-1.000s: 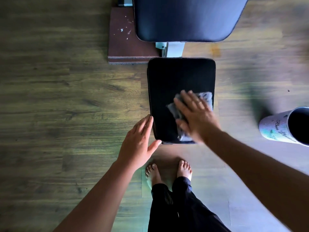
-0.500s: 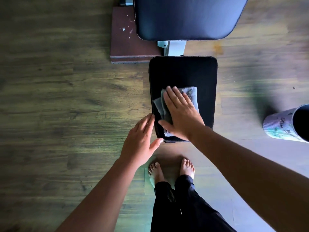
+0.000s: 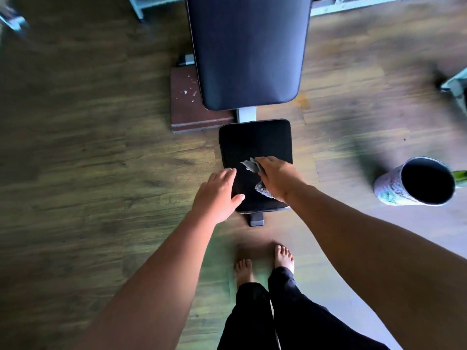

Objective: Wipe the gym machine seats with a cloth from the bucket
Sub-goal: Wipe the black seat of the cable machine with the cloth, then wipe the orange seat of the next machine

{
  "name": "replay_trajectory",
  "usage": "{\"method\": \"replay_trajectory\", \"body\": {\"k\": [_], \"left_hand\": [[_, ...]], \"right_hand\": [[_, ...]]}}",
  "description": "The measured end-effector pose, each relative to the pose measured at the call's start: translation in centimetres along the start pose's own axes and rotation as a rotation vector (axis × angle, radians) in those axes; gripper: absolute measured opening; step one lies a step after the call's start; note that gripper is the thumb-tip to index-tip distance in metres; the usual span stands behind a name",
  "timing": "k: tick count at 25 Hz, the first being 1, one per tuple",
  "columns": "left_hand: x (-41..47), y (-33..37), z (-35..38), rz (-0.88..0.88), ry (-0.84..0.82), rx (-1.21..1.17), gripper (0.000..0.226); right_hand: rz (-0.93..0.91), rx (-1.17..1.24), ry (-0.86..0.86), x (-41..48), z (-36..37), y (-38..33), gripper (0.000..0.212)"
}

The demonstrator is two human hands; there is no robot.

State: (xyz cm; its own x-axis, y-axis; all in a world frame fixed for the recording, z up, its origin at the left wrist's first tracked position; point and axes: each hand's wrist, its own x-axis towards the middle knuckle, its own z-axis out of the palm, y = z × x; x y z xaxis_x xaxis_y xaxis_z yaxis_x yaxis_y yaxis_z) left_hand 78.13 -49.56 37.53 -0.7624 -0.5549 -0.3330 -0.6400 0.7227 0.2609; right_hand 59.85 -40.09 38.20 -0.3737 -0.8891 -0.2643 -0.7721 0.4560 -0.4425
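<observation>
A black padded seat [image 3: 255, 141] of a gym bench lies straight ahead of me, with the long dark back pad [image 3: 249, 51] beyond it. My right hand [image 3: 278, 179] has a grey cloth [image 3: 250, 165] bunched in its fingers on the near right part of the seat; a second fold of the cloth shows under my wrist. My left hand [image 3: 218, 195] rests with spread fingers on the seat's near left edge and holds nothing. The pale bucket [image 3: 417, 181] stands on the floor to the right.
Dark wooden floor all around. A brown block [image 3: 188, 107] lies on the floor left of the bench. Pale metal frame parts [image 3: 454, 85] stand at the far right and along the top edge. My bare feet [image 3: 265, 263] stand just in front of the seat.
My right hand went from lying flat on the spread cloth to gathering it into a bunch. The view has pulled back and up, so more of the back pad shows. The left hand stays at the edge.
</observation>
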Motion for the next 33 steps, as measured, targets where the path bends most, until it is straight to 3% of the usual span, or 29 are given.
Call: {"method": "replay_trajectory", "body": {"k": [6, 12, 16, 21, 27, 33], "left_hand": [[0.1, 10.2, -7.8, 0.331, -0.043, 0.185, 0.07], [2.3, 26.5, -8.9, 0.703, -0.096, 0.343, 0.065], [3.0, 40.2, -6.5, 0.889, -0.123, 0.422, 0.068], [0.0, 61.0, -2.1, 1.073, -0.147, 0.432, 0.051], [-4.5, 82.2, 3.5, 1.232, -0.228, 0.392, 0.054], [-4.5, 100.9, 9.1, 1.4, -0.242, 0.444, 0.054]], "right_hand": [[0.25, 0.172, 0.203, -10.5, -9.2, 2.6, 0.018], [0.517, 0.28, 0.506, -23.4, -16.2, 10.7, 0.04], [0.672, 0.277, 0.66, -32.5, -19.3, 18.7, 0.042], [0.862, 0.307, 0.818, -47.6, -24.5, 30.7, 0.033], [1.068, 0.343, 0.95, -63.1, -28.5, 42.0, 0.034], [1.252, 0.375, 1.03, -72.8, -32.2, 54.6, 0.042]]}}
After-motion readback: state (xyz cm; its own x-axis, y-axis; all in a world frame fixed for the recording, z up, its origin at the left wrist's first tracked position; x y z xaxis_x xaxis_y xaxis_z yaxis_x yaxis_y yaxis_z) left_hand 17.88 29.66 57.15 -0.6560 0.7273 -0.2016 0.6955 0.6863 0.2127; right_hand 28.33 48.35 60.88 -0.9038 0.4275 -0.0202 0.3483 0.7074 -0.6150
